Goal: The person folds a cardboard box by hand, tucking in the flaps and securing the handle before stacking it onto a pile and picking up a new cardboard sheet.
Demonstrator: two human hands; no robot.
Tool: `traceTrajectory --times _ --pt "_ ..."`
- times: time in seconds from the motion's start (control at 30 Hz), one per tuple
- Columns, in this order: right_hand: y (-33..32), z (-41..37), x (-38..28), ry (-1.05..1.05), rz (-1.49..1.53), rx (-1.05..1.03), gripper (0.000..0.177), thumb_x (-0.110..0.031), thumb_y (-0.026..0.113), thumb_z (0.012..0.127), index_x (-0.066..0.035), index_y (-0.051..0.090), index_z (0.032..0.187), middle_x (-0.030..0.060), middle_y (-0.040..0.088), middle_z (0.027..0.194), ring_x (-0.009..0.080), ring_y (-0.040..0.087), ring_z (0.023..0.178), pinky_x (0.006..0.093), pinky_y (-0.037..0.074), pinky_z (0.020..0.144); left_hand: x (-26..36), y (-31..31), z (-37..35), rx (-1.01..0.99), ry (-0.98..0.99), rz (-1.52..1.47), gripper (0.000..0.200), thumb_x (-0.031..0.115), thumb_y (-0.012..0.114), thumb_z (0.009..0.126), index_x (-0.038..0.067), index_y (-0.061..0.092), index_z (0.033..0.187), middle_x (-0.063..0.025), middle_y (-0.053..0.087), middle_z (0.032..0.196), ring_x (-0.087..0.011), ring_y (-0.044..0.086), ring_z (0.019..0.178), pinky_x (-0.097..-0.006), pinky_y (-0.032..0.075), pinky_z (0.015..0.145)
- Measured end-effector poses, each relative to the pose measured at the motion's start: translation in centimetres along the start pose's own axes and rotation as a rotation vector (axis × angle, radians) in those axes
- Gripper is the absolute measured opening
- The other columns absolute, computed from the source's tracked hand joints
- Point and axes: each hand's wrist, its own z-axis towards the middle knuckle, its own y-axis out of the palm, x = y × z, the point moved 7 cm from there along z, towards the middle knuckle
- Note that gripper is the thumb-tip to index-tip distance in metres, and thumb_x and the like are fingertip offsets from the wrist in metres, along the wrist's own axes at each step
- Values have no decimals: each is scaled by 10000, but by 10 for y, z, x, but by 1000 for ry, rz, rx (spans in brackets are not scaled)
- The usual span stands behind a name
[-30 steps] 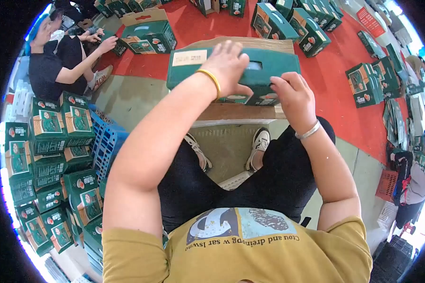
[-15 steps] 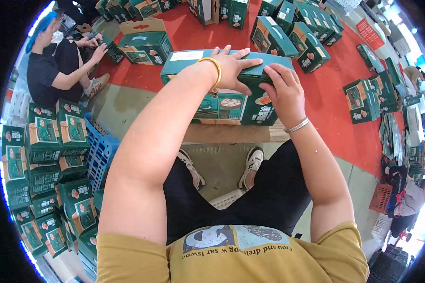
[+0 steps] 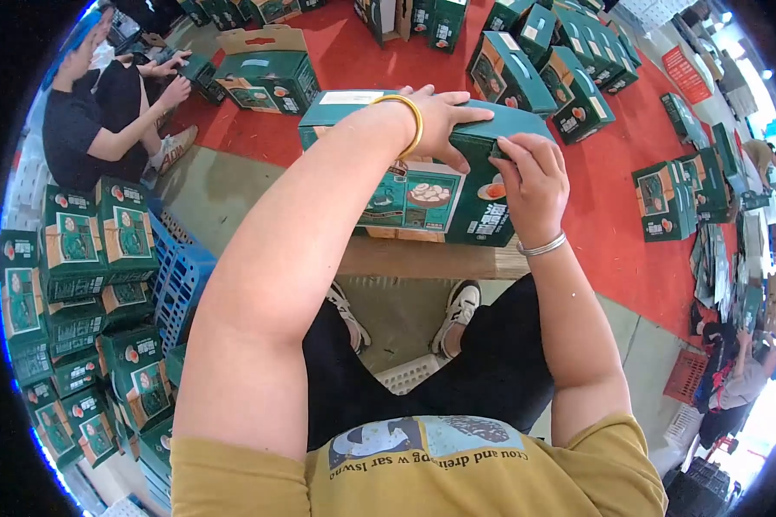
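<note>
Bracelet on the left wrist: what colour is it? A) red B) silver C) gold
C: the bracelet at the left hand, which holds the green box, is gold; the silver band sits at the right hand.

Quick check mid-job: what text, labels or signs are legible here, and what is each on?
"Clou and dreinspg w sar Iswno": print on the yellow T-shirt, seen upside down; spelling uncertain.
White characters on the front of the green box: too blurred to read.
White label on the box top: too small to read.
Red sign, upper right: blurred.
</note>
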Motion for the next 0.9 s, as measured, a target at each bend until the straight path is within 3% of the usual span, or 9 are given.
traceTrajectory --times 0.2,0.37,0.5,0.63,0.7,0.73,0.83,0.87,0.9 --pt "-6 4 -2 -7 68 33 273 -8 783 676 -77 736 936 70 691 963 280 655 926 379 542 808 -2 2 4 99 82 27 957 642 770 672 394 364 1503 -58 348 1578 -376 452 1341 -530 388 1087" --pt "-7 12 15 262 181 -154 246 -20 797 674 -33 734 911 104 694 1072 273 669 986 363 536 856 5 1 -11 29 44 -11 973 662 751 695 420 309 1527 -64 236 1631 -456 268 1448 -588 228 1164" --pt "1 25 46 330 150 -506 683 -252 860 653 -67 630 1269 178 473 1472 351 443 1358 432 377 1108 15 6 -27 57 51 -44 927 614 751 734 412 314 1526 -70 220 1637 -467 233 1459 -605 180 1181" --pt "12 8 59 328 285 -640 714 -356 830 701 -92 608 1326 182 388 1540 347 329 1446 427 290 1164 22 8 -39 106 112 -29 889 730 615 776 346 339 1529 -102 221 1633 -499 221 1449 -615 172 1178" --pt "8 7 55 332 287 -633 710 -352 824 708 -102 603 1335 179 389 1541 363 322 1446 433 283 1168 8 -2 -49 55 240 -247 634 621 509 914 263 504 1437 -135 332 1581 -408 286 1450 -499 248 1184" --pt "6 10 51 284 251 -597 672 -387 814 723 -96 625 1298 183 428 1507 373 409 1376 431 329 1136 -24 8 -45 39 369 -297 544 608 420 956 325 515 1411 -110 433 1518 -325 407 1391 -502 342 1124" --pt "-4 23 31 221 -153 -460 549 -364 803 736 -89 673 1194 167 508 1422 349 505 1264 435 389 1071 -114 16 -91 358 61 -462 410 447 443 1007 233 650 1289 -140 487 1474 -319 413 1389 -431 309 1161" --pt "-9 31 4 20 -289 -223 350 -277 760 785 -88 698 1073 125 605 1278 315 579 1126 430 449 979 -133 26 -100 495 5 -564 401 428 474 1001 202 669 1269 -136 497 1468 -315 407 1395 -415 289 1175" --pt "0 29 -23 -21 -130 -166 291 -216 732 789 -89 697 1049 106 631 1206 303 592 1099 423 470 950 -138 31 -102 559 -10 -647 390 399 517 990 159 685 1248 -127 538 1434 -309 405 1396 -396 263 1188"
